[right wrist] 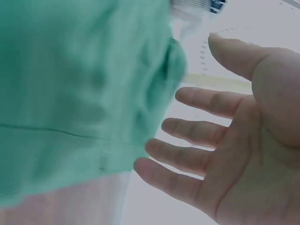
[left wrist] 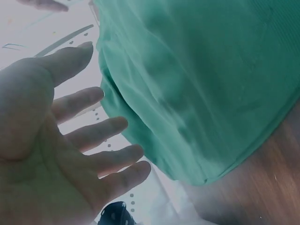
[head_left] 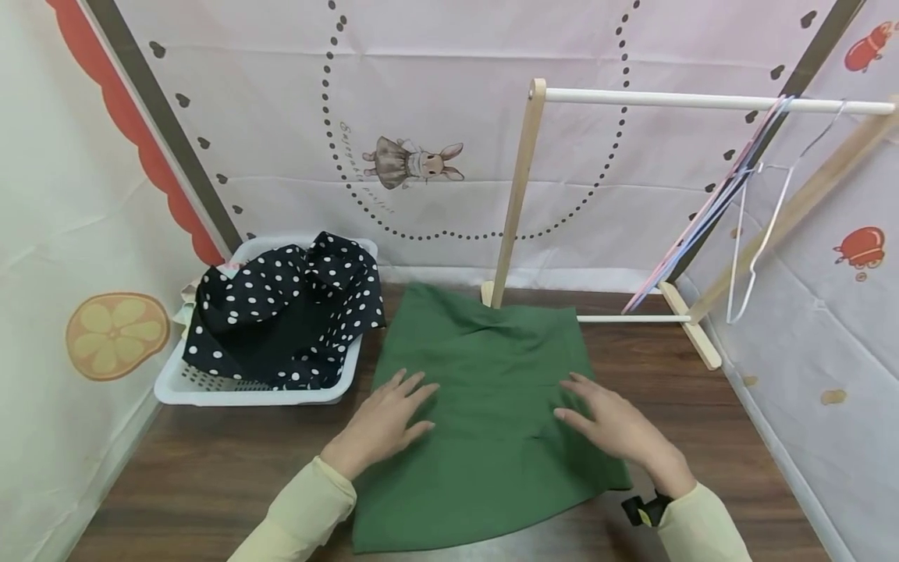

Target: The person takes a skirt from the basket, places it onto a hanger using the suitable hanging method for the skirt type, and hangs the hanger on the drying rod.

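Note:
A green skirt [head_left: 485, 421], wider toward the near hem and slightly creased, lies spread over the brown floor in the head view. Over its left side is my left hand [head_left: 386, 417], fingers spread and holding nothing. My right hand [head_left: 611, 417] is at the opposite side, thumb apart and fingers extended. Both wrist views show the palms with nothing in them. In the left wrist view the fingertips of the left hand [left wrist: 70, 140] overlap the edge of the green fabric [left wrist: 187, 93]. The fingers of the right hand [right wrist: 225, 145] reach close to the fabric [right wrist: 84, 93] in the right wrist view.
A white basket [head_left: 246, 396] on the left holds black polka-dot fabric [head_left: 281, 304]. Behind and to the right stands a wooden rack with a white rail [head_left: 660, 99]. Several hangers [head_left: 709, 211] hang from it. Printed sheets [head_left: 435, 78] enclose the back and sides.

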{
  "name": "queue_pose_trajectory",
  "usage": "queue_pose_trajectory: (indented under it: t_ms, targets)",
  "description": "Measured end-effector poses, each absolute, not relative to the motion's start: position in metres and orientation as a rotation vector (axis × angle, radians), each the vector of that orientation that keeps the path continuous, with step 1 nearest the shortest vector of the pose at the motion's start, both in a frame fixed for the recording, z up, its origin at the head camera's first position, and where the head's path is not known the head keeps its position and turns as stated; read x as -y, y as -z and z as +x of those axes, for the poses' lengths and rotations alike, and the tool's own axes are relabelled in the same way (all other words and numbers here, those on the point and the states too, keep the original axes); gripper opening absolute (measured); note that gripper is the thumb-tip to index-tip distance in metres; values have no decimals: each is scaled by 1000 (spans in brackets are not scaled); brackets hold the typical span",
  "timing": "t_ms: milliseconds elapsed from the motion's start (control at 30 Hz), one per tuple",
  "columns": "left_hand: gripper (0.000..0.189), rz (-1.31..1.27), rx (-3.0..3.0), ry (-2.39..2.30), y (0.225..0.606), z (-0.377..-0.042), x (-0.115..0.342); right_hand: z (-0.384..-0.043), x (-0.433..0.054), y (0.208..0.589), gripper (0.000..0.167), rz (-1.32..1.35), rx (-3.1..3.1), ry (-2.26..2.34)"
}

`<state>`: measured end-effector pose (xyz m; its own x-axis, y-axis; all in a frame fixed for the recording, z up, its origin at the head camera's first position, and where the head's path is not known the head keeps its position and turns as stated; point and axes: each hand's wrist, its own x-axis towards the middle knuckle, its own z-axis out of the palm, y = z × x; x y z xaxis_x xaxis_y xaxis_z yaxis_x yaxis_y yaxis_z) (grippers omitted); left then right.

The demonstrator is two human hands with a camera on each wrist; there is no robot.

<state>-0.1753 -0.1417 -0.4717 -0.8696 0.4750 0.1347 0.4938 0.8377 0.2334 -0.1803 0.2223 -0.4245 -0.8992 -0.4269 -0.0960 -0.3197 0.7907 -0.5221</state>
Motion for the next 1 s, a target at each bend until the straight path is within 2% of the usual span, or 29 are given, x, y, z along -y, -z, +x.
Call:
queue_pose_trajectory:
  t_ms: [233, 567, 767, 1000]
  targets:
    - [49, -734, 2959, 452, 471, -172, 143, -181, -242, 389, 58, -524, -2947, 923]
    - [48, -715, 2993, 468, 470, -171, 143, -187, -259, 355, 55, -212, -3097, 1412]
    - [47, -709, 3000, 464, 472, -169, 146, -188, -266, 345, 45, -66, -3240, 1591]
    - [47, -700, 3008, 461, 475, -168, 148, -181, -273, 329, 35, 105, -3423, 1584]
